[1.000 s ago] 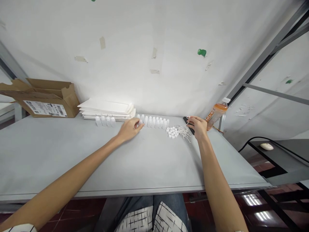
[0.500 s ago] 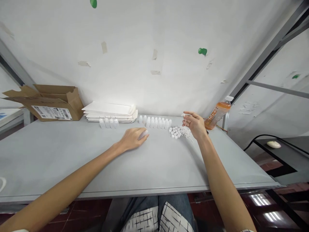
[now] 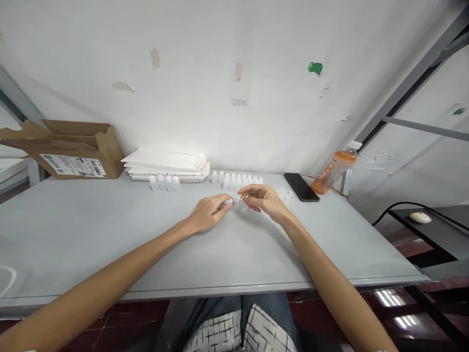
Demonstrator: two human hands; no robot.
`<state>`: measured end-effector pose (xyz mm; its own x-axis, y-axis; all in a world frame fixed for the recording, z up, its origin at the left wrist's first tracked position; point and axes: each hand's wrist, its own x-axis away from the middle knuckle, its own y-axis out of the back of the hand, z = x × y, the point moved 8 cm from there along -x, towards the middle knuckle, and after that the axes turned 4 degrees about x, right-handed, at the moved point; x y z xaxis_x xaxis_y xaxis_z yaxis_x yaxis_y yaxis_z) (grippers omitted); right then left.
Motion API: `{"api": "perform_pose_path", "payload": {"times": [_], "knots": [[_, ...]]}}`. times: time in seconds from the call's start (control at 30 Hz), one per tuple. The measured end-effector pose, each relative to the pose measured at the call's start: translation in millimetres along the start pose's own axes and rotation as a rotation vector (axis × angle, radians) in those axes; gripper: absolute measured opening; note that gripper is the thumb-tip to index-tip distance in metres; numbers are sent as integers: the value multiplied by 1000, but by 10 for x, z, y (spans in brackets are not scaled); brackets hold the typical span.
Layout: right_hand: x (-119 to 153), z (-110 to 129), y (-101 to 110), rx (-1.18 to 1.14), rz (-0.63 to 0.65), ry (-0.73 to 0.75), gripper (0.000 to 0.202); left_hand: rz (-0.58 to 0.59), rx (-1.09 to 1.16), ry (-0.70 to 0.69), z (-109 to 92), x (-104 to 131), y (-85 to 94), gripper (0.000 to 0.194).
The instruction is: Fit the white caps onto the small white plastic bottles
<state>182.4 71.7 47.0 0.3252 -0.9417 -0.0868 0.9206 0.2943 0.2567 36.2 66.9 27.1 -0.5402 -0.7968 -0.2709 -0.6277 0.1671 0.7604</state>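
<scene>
My left hand (image 3: pixel 209 212) is closed round a small white bottle (image 3: pixel 228 201), its top pointing right. Facing it, my right hand (image 3: pixel 262 199) pinches a small white dropper tip (image 3: pixel 239 197) close to the bottle's mouth, with a narrow gap between them. Behind my hands stands a group of small white bottles (image 3: pixel 233 182). Several more bottles (image 3: pixel 164 183), with thin tips on top, stand in a row to the left. A pile of small white tips (image 3: pixel 286 196) lies right of my right hand, which hides the white caps.
An open cardboard box (image 3: pixel 80 156) and a stack of white envelopes (image 3: pixel 164 166) sit at the back left. A black phone (image 3: pixel 301 187) and an orange drink bottle (image 3: pixel 335 168) are at the back right. The grey table (image 3: pixel 227 259) has its front edge near my lap.
My right hand has moved left from above the pile to beside my left hand, carrying the white tip. The phone has come into sight. My left hand has turned the bottle slightly rightward.
</scene>
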Motion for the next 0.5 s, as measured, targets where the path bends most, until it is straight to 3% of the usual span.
{"api": "perform_pose_path", "payload": {"times": [0.5], "knots": [[0, 16, -126, 130, 23, 42, 22, 2, 45, -88, -95, 10, -17, 34]]}}
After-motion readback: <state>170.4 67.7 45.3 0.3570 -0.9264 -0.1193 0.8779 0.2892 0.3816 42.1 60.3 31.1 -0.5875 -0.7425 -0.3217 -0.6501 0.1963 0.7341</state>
